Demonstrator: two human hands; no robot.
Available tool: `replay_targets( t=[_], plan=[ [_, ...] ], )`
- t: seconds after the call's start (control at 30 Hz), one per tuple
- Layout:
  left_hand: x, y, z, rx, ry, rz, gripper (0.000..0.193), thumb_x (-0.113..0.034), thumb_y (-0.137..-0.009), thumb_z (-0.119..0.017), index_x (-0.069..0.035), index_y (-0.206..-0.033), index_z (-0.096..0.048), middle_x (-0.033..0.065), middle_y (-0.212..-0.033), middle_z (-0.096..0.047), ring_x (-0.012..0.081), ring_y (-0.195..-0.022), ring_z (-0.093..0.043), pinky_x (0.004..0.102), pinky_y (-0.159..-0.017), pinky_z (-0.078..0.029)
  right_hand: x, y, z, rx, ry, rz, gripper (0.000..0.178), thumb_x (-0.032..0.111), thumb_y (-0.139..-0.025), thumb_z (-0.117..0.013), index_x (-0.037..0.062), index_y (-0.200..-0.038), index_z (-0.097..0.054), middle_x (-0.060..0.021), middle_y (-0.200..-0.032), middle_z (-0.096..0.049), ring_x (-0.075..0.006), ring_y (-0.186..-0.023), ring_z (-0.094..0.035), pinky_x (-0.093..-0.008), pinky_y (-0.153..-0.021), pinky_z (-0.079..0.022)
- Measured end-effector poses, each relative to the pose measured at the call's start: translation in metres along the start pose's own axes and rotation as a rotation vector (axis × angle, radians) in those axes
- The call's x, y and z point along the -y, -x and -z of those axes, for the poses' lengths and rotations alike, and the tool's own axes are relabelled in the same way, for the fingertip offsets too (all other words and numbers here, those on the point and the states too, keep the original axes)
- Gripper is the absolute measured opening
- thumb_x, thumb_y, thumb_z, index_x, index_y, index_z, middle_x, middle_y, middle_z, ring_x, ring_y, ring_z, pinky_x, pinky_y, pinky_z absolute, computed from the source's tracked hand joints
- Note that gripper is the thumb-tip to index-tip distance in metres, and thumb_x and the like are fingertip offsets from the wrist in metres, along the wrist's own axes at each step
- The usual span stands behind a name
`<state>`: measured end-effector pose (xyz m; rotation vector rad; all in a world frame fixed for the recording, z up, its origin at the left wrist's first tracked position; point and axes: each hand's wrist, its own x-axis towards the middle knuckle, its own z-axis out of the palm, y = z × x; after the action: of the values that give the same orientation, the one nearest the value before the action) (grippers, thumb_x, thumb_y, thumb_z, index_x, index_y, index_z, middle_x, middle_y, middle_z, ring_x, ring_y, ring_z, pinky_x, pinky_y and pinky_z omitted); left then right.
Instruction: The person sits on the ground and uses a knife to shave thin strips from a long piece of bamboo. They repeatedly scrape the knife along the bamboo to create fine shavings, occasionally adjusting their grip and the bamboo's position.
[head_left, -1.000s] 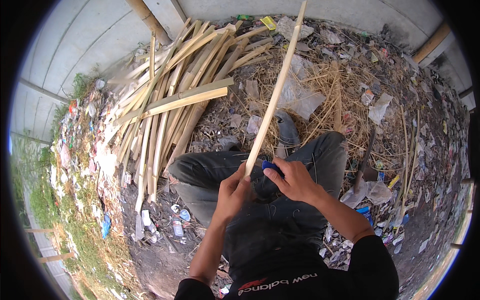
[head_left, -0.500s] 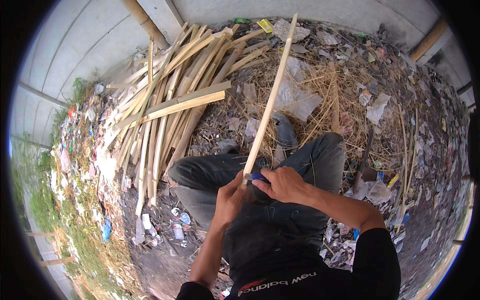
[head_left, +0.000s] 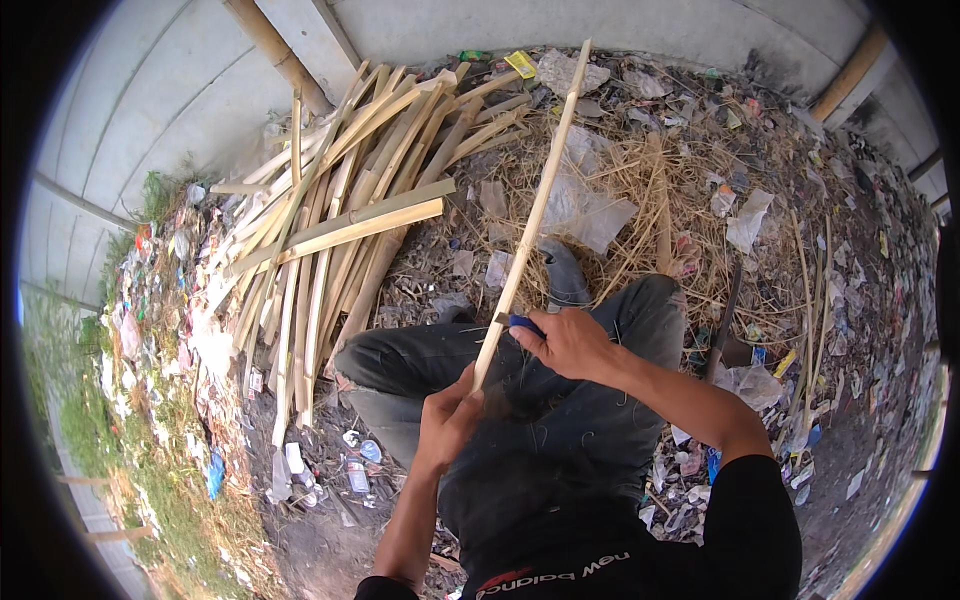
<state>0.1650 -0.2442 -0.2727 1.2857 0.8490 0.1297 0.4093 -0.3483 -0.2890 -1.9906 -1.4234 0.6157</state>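
Observation:
A long, pale bamboo strip [head_left: 539, 210] slants up and away from my lap. Its near end is gripped in my left hand [head_left: 450, 420], fingers closed round it. My right hand [head_left: 577, 343] is wrapped round the blue handle of a small knife [head_left: 524, 323]. The knife's short blade lies against the strip, a little beyond my left hand. Thin curled shavings lie on my dark trousers [head_left: 400, 350], between and over my bent legs.
A big heap of split bamboo strips [head_left: 345, 232] lies ahead on the left. Dry straw-like shavings [head_left: 655, 215] and plastic litter cover the ground ahead. A long dark blade-like tool [head_left: 724, 320] lies to the right. A grey panel wall [head_left: 450, 30] with bamboo posts [head_left: 280, 55] stands behind.
My left hand has drawn slightly toward me with the strip. The right hand and knife have moved away from me, widening the gap between the hands.

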Motion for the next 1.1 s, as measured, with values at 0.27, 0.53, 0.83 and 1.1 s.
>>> replay_targets(
  t=[0.27,0.53,0.83,1.1],
  plan=[
    [0.007,-0.005,0.013,-0.071,-0.210,-0.149,0.057,-0.017,-0.104,-0.067,0.009,-0.152,-0.051,0.0035,-0.106,-0.071,0.0067,-0.094,-0.060,0.0238,-0.084,-0.051,-0.009,-0.016,0.002,-0.072,0.108,0.001,0.054,0.055,-0.104,-0.059,0.0032,-0.089,-0.068,-0.0218,-0.063,-0.067,-0.0469,-0.063,-0.069,-0.0571,-0.059,-0.055],
    [0.011,0.004,0.019,-0.067,-0.195,-0.151,0.059,-0.017,-0.103,-0.071,0.010,-0.151,-0.051,0.0097,-0.120,-0.073,0.0087,-0.106,-0.061,0.0248,-0.094,-0.050,-0.031,-0.028,0.014,-0.248,0.201,-0.056,0.050,0.052,-0.104,-0.061,0.0050,-0.090,-0.070,-0.0198,-0.062,-0.067,-0.0445,-0.062,-0.069,-0.0527,-0.056,-0.055],
    [0.010,0.006,0.023,-0.006,-0.181,-0.183,0.060,-0.016,-0.104,-0.071,0.012,-0.152,-0.049,-0.0001,-0.117,-0.064,0.0048,-0.097,-0.052,0.0219,-0.086,-0.045,-0.017,-0.014,0.005,-0.167,0.244,0.153,0.050,0.053,-0.104,-0.060,0.0041,-0.096,-0.069,-0.0196,-0.062,-0.066,-0.0436,-0.060,-0.068,-0.0541,-0.056,-0.053],
    [0.010,0.025,0.045,0.028,-0.414,-0.130,0.059,-0.015,-0.101,-0.073,0.011,-0.149,-0.052,0.0043,-0.118,-0.069,0.0070,-0.103,-0.057,0.0234,-0.092,-0.047,-0.100,-0.070,0.068,-0.420,0.142,-0.273,0.068,0.060,-0.108,-0.049,-0.0018,-0.087,-0.068,-0.0269,-0.069,-0.065,-0.0479,-0.068,-0.065,-0.0556,-0.067,-0.050]
  ],
)
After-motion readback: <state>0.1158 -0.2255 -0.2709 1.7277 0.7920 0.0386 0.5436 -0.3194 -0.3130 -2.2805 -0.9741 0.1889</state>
